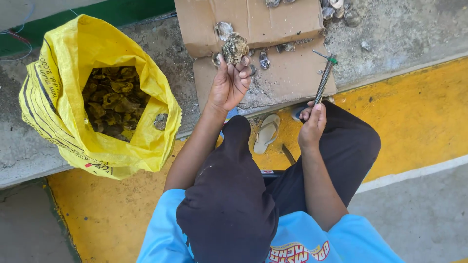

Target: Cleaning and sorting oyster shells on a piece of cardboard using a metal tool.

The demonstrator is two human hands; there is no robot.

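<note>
a few shells opened, a big bag still to go

a yellow sack [63,63] is seen standing open on the grey concrete ledge [29,146], to the left of the person. it is filled well up with rough brown oysters [113,100]. so most of the work looks to be left.

a flat piece of brown cardboard [287,73] is laid on the ledge in front of the person. a few open shells [264,60] are spread on it, and some more shells [336,9] are piled at its top right edge. so only a small part looks to be done. it cannot be told if the shells are empty.

a pale sandal [266,133] is seen on the yellow painted floor [419,117], between the person's knees.

one oyster [234,48] is held up by the left hand [229,85], over the cardboard. the hand is curled around it from below, with the fingers [243,68] pressed on its right side. the shell looks to be not yet opened, but this is hard to tell.

a long tool with a dark netted handle [322,83] is gripped in the right hand [312,124]. the hand is closed tight around its lower end. its thin metal tip [321,54] is pointed up and away. the tool is kept well apart from the oyster, off to its right. the tip is not touching the shell.
</note>
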